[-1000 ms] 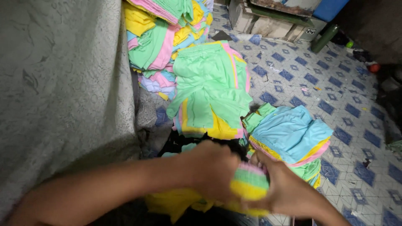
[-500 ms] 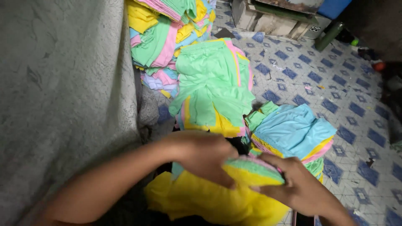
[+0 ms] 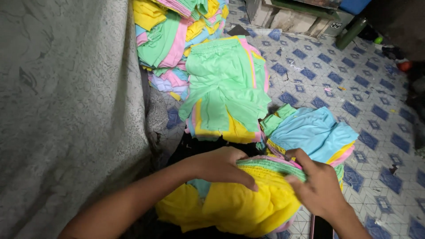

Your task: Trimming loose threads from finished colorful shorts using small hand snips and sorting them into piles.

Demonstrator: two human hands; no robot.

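Observation:
A bundle of small garments, yellow on top with green and pink waistbands at its far edge, lies in my lap. My left hand rests flat on its top, fingers spread toward the right. At the waistband end my right hand grips the edge, fingers curled around the elastic bands. Just beyond my hands sits a pile topped with light blue cloth. Further away lies a flat stack of green shorts with yellow and pink ones beneath.
A tall heap of yellow, green, pink and blue garments stands at the top. Grey patterned fabric fills the left side. The floor has white and blue tiles; concrete blocks sit at the back.
The yellow bundle has spread wider across my lap. My hands have shifted apart, the left now pressing on top and the right holding the waistband edge.

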